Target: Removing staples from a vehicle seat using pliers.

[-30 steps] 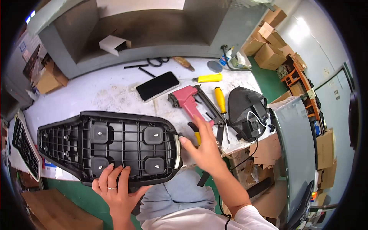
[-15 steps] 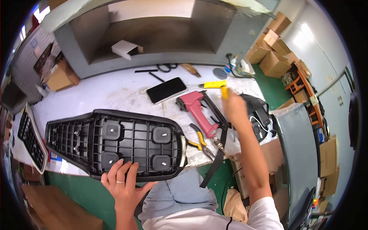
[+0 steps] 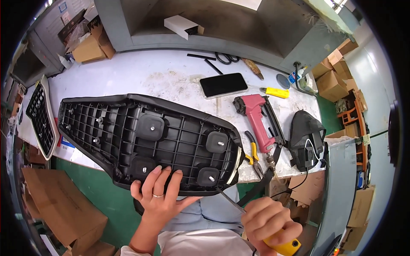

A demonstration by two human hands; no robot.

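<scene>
My left hand [image 3: 160,192], fingers half-curled and spread, grips the near edge of a ribbed black base [image 3: 181,145] stretching ahead; my right hand [image 3: 268,219] closes around a yellow-handled screwdriver [image 3: 285,244], tip at the rim.

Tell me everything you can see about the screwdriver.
The screwdriver has a thick yellow handle, apparently plastic with a dark-marked end, and a slim, straight metal shaft. The right hand grips the handle. It slants up and leftward, its tip at the near rim of the black ribbed panel; exact contact is unclear.
</scene>
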